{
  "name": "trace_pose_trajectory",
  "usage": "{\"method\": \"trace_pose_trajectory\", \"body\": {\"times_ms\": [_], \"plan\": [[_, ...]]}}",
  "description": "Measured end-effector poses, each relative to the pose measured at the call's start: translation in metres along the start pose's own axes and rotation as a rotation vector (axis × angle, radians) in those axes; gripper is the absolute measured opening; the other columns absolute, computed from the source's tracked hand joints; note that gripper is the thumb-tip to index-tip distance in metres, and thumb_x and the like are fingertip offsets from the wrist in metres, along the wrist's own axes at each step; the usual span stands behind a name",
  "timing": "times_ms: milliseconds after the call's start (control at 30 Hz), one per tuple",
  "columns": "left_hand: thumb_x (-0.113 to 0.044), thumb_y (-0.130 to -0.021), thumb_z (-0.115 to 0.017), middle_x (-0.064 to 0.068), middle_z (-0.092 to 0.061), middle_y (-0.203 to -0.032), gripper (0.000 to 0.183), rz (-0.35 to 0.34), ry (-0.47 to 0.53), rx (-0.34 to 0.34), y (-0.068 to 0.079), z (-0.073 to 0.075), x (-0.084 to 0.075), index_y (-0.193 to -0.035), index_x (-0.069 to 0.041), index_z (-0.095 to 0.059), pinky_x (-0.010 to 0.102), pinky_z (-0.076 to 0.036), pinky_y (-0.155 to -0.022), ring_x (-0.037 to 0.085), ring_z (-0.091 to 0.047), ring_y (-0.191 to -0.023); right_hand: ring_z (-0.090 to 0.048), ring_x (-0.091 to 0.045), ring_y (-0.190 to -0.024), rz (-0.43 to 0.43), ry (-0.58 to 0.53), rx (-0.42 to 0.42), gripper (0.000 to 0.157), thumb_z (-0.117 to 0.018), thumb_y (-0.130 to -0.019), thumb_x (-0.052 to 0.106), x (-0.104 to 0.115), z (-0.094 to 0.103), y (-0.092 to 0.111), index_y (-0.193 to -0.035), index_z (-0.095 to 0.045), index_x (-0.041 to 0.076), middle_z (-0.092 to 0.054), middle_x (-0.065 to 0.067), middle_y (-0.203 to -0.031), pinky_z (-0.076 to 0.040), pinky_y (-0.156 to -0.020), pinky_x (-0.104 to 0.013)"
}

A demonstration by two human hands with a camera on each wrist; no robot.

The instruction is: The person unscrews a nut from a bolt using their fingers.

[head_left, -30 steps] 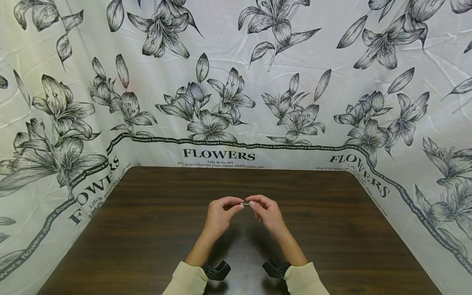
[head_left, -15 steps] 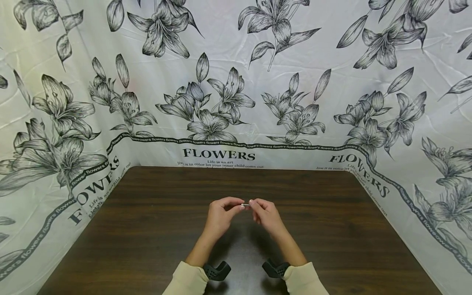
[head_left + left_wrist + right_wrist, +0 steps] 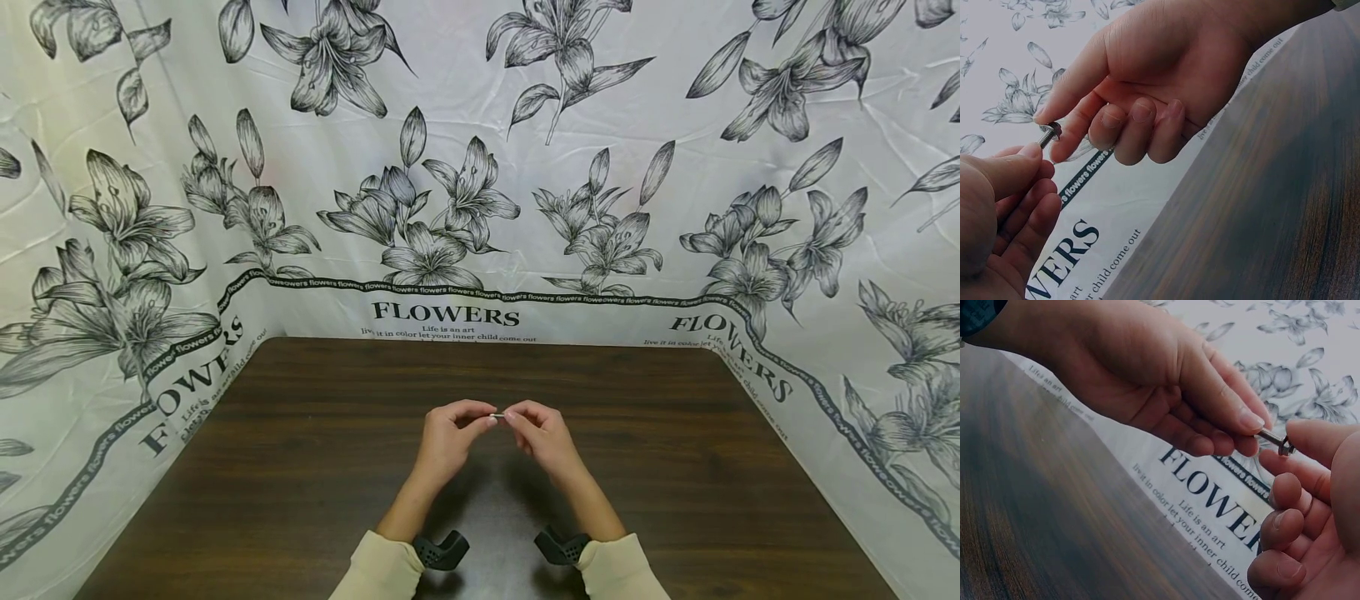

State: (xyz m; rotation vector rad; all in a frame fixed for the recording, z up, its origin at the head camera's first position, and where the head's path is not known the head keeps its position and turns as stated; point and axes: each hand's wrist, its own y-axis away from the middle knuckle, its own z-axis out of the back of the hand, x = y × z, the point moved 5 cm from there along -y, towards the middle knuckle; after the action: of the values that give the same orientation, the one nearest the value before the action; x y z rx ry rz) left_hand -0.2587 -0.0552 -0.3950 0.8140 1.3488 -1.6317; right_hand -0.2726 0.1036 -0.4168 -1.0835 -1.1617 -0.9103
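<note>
In the head view my left hand and right hand meet fingertip to fingertip above the table. A small threaded metal bolt spans the gap between them. Thumb and fingers of my left hand pinch its shaft, hiding one end. At the other end sits a nut, held between my right thumb and index finger. The remaining fingers of my right hand are curled in below, plain to see in the left wrist view.
The dark wood table spreads beneath both hands. A white cloth printed with flowers and lettering hangs along its back and sides. Each wrist carries a black band below a pale sleeve.
My right thumb and index finger have shifted slightly around the end of the bolt. The left hand keeps its place and its pinch.
</note>
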Motion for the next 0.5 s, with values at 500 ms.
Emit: {"method": "trace_pose_trajectory", "body": {"times_ms": [500], "plan": [[0.005, -0.081, -0.075, 0.013, -0.072, -0.085, 0.011, 0.001, -0.012, -0.011, -0.0006, 0.0008, -0.0012, -0.091, 0.003, -0.074, 0.03, -0.054, -0.067, 0.024, -0.066, -0.075, -0.042, -0.009, -0.051, 0.11, -0.036, 0.04, 0.018, -0.063, -0.091, -0.004, 0.0044, 0.0006, 0.0003, -0.108, -0.063, -0.012, -0.047, -0.003, -0.063, -0.037, -0.048, -0.02]]}}
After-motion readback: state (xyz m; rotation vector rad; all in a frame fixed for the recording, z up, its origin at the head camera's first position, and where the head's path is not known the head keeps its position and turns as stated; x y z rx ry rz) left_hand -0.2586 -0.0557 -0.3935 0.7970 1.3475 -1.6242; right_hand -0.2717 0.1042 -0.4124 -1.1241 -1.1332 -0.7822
